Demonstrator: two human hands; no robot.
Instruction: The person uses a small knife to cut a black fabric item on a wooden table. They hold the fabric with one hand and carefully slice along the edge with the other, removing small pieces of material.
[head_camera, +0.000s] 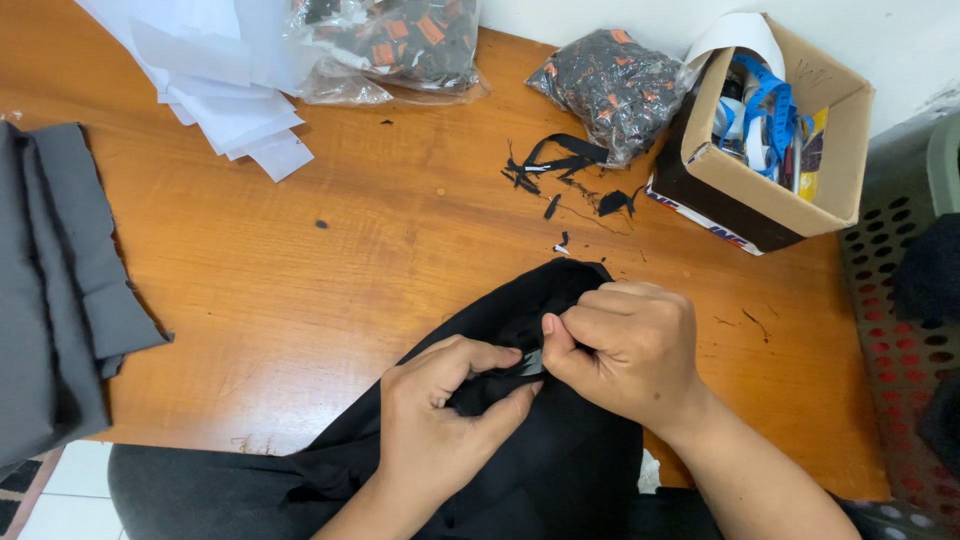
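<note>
Hands meet on the black garment (560, 450) at the near edge of the wooden surface (330, 270): the left hand (440, 420) pinches a fold, the right hand (625, 350) closes its grip on a small metal tool (532, 364) there. Beyond the garment lie black scraps (560, 165), then a cardboard box (765, 135).

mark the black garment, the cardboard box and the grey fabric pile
black garment (560, 470): head view, flat cloth below the hands.
cardboard box (740, 190): head view, near outer wall.
grey fabric pile (50, 290): head view, middle of top fold.
</note>
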